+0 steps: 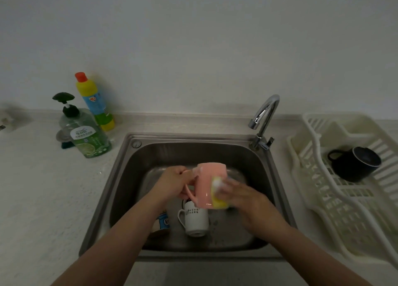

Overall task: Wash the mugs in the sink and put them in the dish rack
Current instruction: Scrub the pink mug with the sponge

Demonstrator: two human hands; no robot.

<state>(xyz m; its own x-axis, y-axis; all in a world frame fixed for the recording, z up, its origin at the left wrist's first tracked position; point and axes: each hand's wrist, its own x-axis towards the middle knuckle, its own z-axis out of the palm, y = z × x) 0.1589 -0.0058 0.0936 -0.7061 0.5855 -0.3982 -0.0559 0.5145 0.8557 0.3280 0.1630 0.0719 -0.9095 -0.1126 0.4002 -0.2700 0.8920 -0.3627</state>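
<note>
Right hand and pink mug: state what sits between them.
A yellow sponge lies between the right hand and the pink mug, pressed to the mug's side, in the head view.

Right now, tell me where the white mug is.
In the head view the white mug lies on the floor of the sink, near its front, just below the pink mug held in the left hand.

A plain pale wall (193,38) rose behind the speckled white desk (38,199); lighting was dim.
</note>
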